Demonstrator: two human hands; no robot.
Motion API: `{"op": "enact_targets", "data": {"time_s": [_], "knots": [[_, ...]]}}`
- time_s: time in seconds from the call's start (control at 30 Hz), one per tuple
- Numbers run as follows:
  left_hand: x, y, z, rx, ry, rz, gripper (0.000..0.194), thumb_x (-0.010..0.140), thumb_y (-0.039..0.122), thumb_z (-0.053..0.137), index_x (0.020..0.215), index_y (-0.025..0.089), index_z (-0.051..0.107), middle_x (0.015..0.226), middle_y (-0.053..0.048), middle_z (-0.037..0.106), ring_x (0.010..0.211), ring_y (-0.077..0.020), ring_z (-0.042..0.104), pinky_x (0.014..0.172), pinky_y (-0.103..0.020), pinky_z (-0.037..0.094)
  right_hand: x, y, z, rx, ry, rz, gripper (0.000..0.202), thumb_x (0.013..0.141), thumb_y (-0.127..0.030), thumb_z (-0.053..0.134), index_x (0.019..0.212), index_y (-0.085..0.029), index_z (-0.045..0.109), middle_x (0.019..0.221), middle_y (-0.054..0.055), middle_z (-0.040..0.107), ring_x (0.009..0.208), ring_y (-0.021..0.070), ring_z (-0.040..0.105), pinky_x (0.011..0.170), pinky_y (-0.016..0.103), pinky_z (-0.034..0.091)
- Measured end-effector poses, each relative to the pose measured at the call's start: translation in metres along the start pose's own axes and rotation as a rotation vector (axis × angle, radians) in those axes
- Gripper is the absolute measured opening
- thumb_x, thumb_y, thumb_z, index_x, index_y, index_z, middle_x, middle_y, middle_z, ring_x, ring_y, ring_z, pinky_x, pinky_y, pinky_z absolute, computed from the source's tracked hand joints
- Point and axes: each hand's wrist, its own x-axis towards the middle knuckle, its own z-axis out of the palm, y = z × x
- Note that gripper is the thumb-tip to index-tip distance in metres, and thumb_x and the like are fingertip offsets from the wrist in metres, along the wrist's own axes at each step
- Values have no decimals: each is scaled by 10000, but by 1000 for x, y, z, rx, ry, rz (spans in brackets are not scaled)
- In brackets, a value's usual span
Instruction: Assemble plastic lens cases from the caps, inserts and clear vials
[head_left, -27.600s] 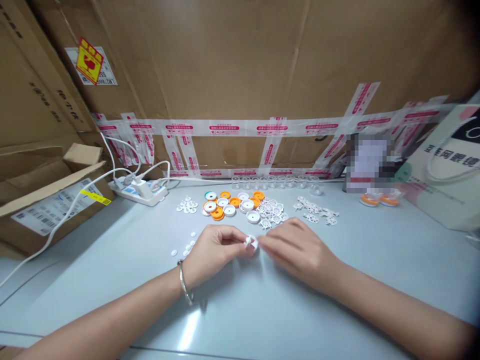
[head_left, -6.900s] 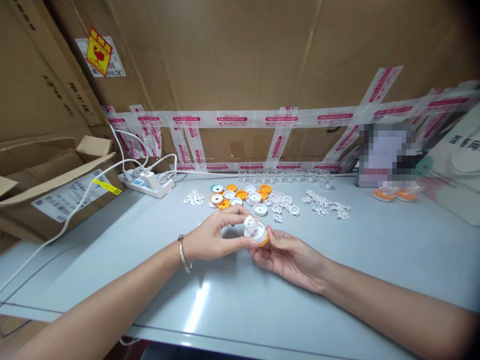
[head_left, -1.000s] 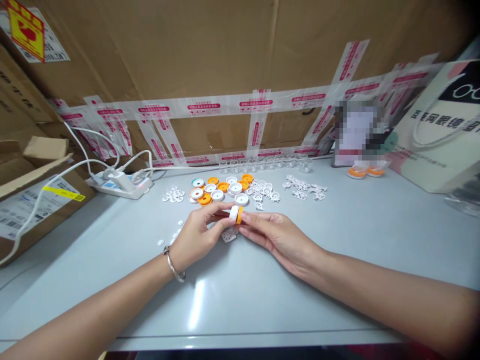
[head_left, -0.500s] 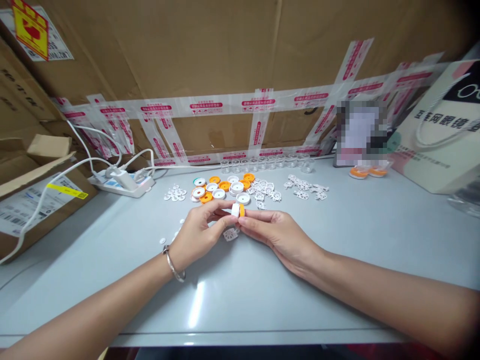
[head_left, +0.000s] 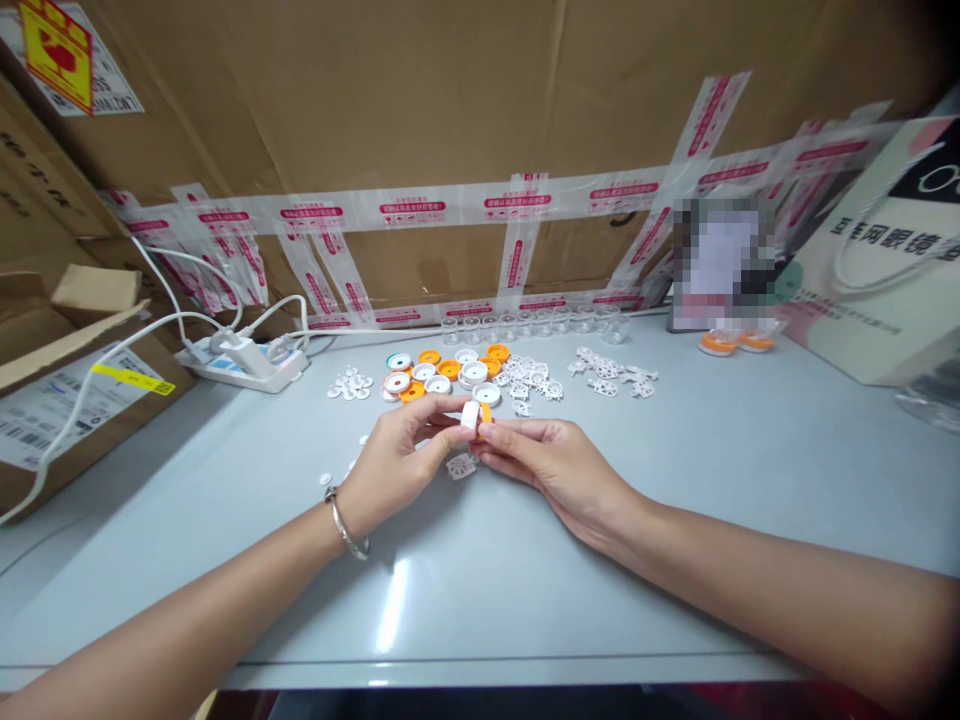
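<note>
My left hand (head_left: 401, 450) pinches a white round plastic cap (head_left: 469, 415) between thumb and fingers. My right hand (head_left: 551, 465) grips an orange round plastic cap (head_left: 485, 412) right beside it. The two caps stand on edge, close together, just above the table; whether they interlock I cannot tell. Below the fingertips lies a white openwork plastic piece (head_left: 461, 466). Just beyond my hands are more white caps (head_left: 437, 385) and orange caps (head_left: 449, 371) in a loose group, with a heap of white openwork pieces (head_left: 529, 374) on their right.
Small white plastic pieces (head_left: 350, 383) lie to the left. Clear cups (head_left: 525, 328) line the back. Further white pieces (head_left: 604, 366) lie right, before a blurred-out upright object (head_left: 720, 265). A power strip (head_left: 247, 365) and an open carton (head_left: 82, 390) stand left, a paper bag (head_left: 870, 300) right.
The white and orange caps have tilted slightly against each other between my fingers. Both hands stay in nearly the same place, and the things on the table have not moved.
</note>
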Motion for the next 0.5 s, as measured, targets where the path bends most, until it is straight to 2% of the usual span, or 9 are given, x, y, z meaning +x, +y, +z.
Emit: {"op": "enact_targets", "data": {"time_s": [0.5], "knots": [[3, 2, -3, -106, -22, 0, 240, 773, 241, 615, 1002, 168, 627, 952, -47, 668, 851, -158, 633, 779, -268, 521, 0, -2, 0, -27, -14, -11, 194, 656, -283, 732, 816, -173, 741, 818, 44, 726, 809, 110, 653, 859, 234, 497]]}}
